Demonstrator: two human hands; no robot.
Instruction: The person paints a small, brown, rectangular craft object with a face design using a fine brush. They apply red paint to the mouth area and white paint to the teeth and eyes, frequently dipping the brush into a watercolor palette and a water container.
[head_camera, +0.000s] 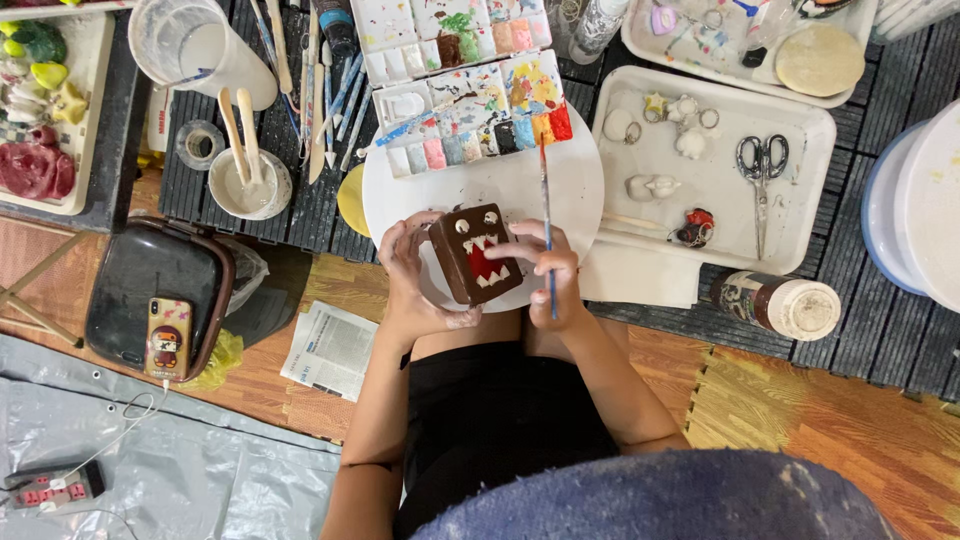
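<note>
While the left hand (412, 272) cups a brown block-shaped clay figure (470, 254) from its left side and beneath, fingers curled around its edge, the right hand (545, 268) pinches a thin paintbrush (546, 215) and also rests fingertips on the figure's right side. The figure sits between both hands, just above the person's lap, its painted face with two pale eyes and a red mouth ringed by white jagged teeth turned up toward the camera; its long axis runs away from the body, tilted slightly left. The brush handle runs nearly straight away from the person, with its far end up by the paint wells rather than on the figure, so the right hand is the nearer one to the mouth area. Beneath the figure lies a round white board (500, 190). Beyond it sits a paint palette (480, 110) with many coloured wells. Further right, a white tray (800, 190) carries scissors (761, 170) and small unpainted figurines (690, 140).
</note>
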